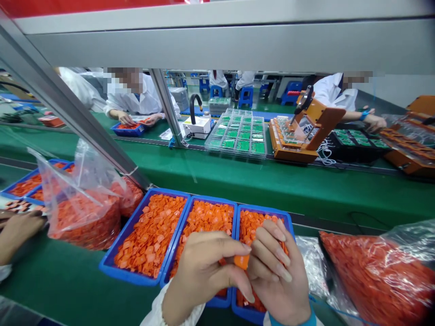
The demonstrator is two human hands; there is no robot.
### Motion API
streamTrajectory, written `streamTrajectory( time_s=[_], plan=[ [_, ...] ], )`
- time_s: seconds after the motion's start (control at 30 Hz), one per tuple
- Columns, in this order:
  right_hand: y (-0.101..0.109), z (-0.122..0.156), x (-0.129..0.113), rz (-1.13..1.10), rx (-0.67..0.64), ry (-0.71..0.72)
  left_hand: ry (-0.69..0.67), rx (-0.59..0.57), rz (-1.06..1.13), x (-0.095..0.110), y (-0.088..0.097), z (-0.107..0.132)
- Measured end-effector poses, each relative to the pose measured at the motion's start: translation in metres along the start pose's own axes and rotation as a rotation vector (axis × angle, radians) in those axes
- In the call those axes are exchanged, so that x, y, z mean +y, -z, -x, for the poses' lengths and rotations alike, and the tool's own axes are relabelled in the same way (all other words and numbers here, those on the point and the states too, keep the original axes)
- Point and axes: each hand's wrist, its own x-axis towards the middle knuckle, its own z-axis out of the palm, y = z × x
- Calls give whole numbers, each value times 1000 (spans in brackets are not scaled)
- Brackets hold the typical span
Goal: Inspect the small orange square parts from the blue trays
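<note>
Between the thumb and forefinger of my left hand (pixel 210 265) is a small orange plastic piece (pixel 242 261). My right hand (pixel 280 276) is close beside it, palm toward me, with its fingers curled in. A bit of orange shows between those fingers and the palm; how many pieces are there is hidden. Both hands are above three blue trays heaped with similar orange pieces: the left tray (pixel 127 271), the middle tray (pixel 217 199) and the right tray (pixel 288 222). My hands cover parts of the middle and right trays.
Clear bags of orange pieces stand left (pixel 84 217) and right (pixel 380 271). A metal post (pixel 112 140) slants down behind the left bag. Another person's hand (pixel 20 231) is at the left edge. Across the bench are green circuit boards (pixel 238 133), an orange fixture (pixel 299 136) and co-workers.
</note>
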Motion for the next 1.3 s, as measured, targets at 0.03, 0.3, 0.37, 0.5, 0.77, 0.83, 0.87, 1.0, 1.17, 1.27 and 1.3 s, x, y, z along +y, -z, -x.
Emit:
streamTrajectory(
  time_s=[0.03,0.3,0.37,0.5,0.77,0.83,0.87,1.0,1.17,1.27,1.3],
  plan=[
    [-1,1,0,29,-3,-3,1,4,10,1,0,0],
    [-4,2,4,136,0,13,54,69,-23,6,-1,-3],
    [-3,0,5,134,4,8,71,89,-37,6,-1,-2],
    [-2,0,5,125,1,-4,90,102,-59,6,0,-2],
    [-1,0,4,115,-5,2,140,86,-2,9,-1,-2],
    [-1,0,4,108,-7,4,152,76,26,8,-1,-2],
    [0,-1,3,102,-7,4,150,80,22,8,-1,-1],
    [0,-1,3,84,-9,3,114,84,-28,9,-2,-2],
    [-1,0,3,81,-15,8,83,57,-33,9,3,-1],
    [-2,1,3,79,-21,13,139,98,-91,3,21,9],
    [-2,1,3,77,-23,13,178,135,-109,1,29,14]
  ],
)
